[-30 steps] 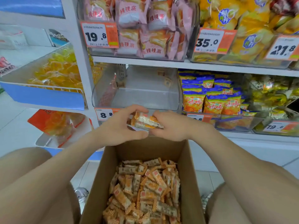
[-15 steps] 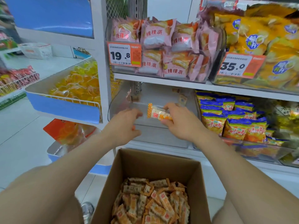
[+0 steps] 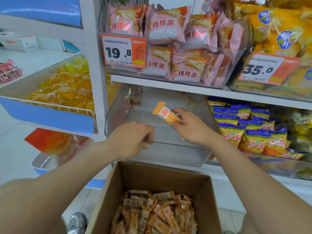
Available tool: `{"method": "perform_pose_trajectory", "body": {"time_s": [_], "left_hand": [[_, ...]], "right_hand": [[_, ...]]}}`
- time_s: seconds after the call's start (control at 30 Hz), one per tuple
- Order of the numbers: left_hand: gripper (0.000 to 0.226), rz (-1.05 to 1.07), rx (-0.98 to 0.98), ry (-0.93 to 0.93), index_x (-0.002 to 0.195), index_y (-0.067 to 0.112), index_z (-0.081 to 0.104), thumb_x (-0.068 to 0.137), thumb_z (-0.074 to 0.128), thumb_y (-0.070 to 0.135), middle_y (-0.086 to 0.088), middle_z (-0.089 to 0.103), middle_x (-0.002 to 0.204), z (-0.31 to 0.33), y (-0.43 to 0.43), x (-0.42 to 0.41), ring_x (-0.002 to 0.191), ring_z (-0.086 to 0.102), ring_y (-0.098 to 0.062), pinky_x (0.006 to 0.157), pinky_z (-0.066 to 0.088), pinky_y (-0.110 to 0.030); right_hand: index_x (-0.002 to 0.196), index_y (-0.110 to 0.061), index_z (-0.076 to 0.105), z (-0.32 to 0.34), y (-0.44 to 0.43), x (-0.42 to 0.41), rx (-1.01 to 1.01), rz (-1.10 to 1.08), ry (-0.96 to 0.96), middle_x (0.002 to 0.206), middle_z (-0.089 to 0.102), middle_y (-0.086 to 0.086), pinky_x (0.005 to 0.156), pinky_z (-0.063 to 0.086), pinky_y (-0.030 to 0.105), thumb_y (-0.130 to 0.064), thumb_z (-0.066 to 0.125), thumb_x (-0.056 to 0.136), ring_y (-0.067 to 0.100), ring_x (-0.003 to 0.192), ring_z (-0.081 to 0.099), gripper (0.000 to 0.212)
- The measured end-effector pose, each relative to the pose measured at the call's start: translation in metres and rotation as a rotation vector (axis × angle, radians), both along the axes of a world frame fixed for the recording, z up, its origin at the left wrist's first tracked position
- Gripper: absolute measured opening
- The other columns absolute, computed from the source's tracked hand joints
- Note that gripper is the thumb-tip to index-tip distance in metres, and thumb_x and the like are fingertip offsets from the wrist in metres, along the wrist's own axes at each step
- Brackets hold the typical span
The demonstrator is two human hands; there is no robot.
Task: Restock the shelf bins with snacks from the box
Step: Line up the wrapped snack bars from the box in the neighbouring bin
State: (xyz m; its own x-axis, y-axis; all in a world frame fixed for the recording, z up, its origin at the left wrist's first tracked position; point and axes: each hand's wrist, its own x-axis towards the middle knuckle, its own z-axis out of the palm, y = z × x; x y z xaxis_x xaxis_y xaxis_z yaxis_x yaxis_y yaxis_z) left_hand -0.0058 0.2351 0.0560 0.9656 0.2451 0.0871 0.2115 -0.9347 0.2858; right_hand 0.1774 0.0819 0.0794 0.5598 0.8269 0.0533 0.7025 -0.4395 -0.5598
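The head view looks down at a white store shelf [image 3: 168, 86] that carries clear plastic bins. The right hand [image 3: 192, 129] is stretched over the middle clear bin [image 3: 168, 153] on the lower shelf level. Its fingers [image 3: 177, 111] are curled around one snack packet [image 3: 163, 113], white with orange ends, which points up and to the left above the inside of this bin. The left hand [image 3: 131, 137] is at the front rim of the same bin with curled fingers; it is blurred, so I cannot tell if it grips the rim.

Below the hands stands the open cardboard box [image 3: 160, 176], and many snacks [image 3: 157, 213] of the same kind lie in its bottom.

On the upper level are pink packets [image 3: 167, 27] behind a price tag [image 3: 124, 50] with 19.8, and to their right yellow bags [image 3: 278, 31]. Blue and orange bags [image 3: 244, 129] fill the bin just beside the middle one. At the left a wire basket [image 3: 50, 107] holds orange jelly cups. The floor [image 3: 13, 149] has white tiles.
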Motion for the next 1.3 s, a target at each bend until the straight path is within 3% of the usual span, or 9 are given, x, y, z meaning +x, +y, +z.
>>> {"method": "perform_pose_trajectory", "body": {"time_s": [0.23,0.33,0.57,0.67,0.77,0.83,1.0,1.13,1.3], "left_hand": [[0.018,-0.045,-0.046,0.071,0.093,0.032,0.059,0.092,0.074,0.022,0.014,0.067,0.094,-0.004,-0.024,-0.025,0.084,0.055,-0.003,0.074,0.051,-0.033],[0.015,-0.052,-0.036,0.049,0.096,0.031,0.06,0.094,0.073,0.023,0.013,0.068,0.094,-0.005,-0.032,-0.033,0.083,0.056,-0.003,0.073,0.048,-0.031],[0.029,-0.193,-0.181,0.142,0.116,0.031,0.064,0.094,0.072,0.048,0.013,0.064,0.111,0.011,-0.023,-0.045,0.102,0.058,-0.005,0.087,0.046,-0.026],[0.04,-0.022,0.087,-0.039,0.124,0.037,0.06,0.096,0.054,0.065,0.012,0.055,0.125,0.017,-0.009,-0.051,0.119,0.047,-0.014,0.098,0.042,-0.039],[0.035,0.331,0.315,-0.153,0.117,0.02,0.056,0.09,0.063,0.041,-0.008,0.047,0.124,0.019,0.002,-0.055,0.112,0.043,-0.034,0.089,0.044,-0.048],[0.039,0.498,0.238,-0.132,0.117,0.008,0.049,0.085,0.066,0.022,-0.018,0.045,0.117,0.02,0.007,-0.055,0.101,0.047,-0.041,0.076,0.048,-0.049],[0.041,0.599,-0.157,-0.13,0.124,0.007,0.04,0.089,0.061,0.003,-0.014,0.053,0.119,0.028,0.016,-0.053,0.102,0.057,-0.04,0.077,0.048,-0.045],[0.038,0.654,-0.201,-0.183,0.118,0.008,0.042,0.085,0.06,0.0,-0.011,0.058,0.115,0.026,0.018,-0.053,0.104,0.058,-0.039,0.079,0.05,-0.046],[0.033,0.658,-0.134,-0.182,0.106,0.01,0.036,0.086,0.059,-0.002,-0.004,0.045,0.091,0.028,0.014,-0.05,0.076,0.049,-0.028,0.053,0.029,-0.034]], "right_hand": [[0.145,-0.019,0.055,-0.01,-0.004,-0.012,-0.024,0.021,-0.02,0.13,0.063,0.005,0.093,0.045,0.023,-0.022,0.075,0.096,0.021,0.12,0.062,0.053],[0.137,-0.027,0.061,-0.021,0.005,-0.018,-0.056,0.055,-0.091,0.134,0.066,0.001,0.108,0.049,0.04,-0.03,0.081,0.09,0.023,0.129,0.058,0.051],[0.125,-0.029,0.068,-0.03,0.034,-0.02,-0.056,0.055,-0.128,0.126,0.07,-0.001,0.104,0.052,0.042,-0.025,0.085,0.082,0.021,0.126,0.06,0.046],[0.126,-0.024,0.069,-0.034,0.052,-0.02,-0.068,0.075,-0.141,0.126,0.07,0.002,0.103,0.052,0.039,-0.025,0.086,0.082,0.022,0.124,0.061,0.047],[0.13,-0.023,0.069,-0.037,0.078,-0.02,-0.103,0.087,-0.171,0.129,0.069,0.003,0.102,0.05,0.037,-0.025,0.085,0.084,0.025,0.125,0.058,0.049],[0.132,-0.024,0.067,-0.042,0.098,-0.018,-0.132,0.083,-0.204,0.131,0.067,0.004,0.101,0.049,0.038,-0.025,0.083,0.086,0.027,0.126,0.055,0.048],[0.129,-0.017,0.068,-0.058,0.14,-0.016,-0.239,0.081,-0.339,0.126,0.066,0.016,0.093,0.054,0.044,-0.016,0.072,0.091,0.037,0.119,0.061,0.038],[0.122,-0.017,0.075,-0.07,0.165,-0.013,-0.232,0.018,-0.476,0.116,0.064,0.015,0.089,0.055,0.042,-0.02,0.074,0.091,0.039,0.11,0.064,0.031],[0.116,-0.019,0.074,-0.082,0.171,-0.011,-0.182,-0.197,-0.695,0.118,0.062,0.011,0.092,0.045,0.045,-0.013,0.076,0.087,0.038,0.114,0.055,0.029]]}}
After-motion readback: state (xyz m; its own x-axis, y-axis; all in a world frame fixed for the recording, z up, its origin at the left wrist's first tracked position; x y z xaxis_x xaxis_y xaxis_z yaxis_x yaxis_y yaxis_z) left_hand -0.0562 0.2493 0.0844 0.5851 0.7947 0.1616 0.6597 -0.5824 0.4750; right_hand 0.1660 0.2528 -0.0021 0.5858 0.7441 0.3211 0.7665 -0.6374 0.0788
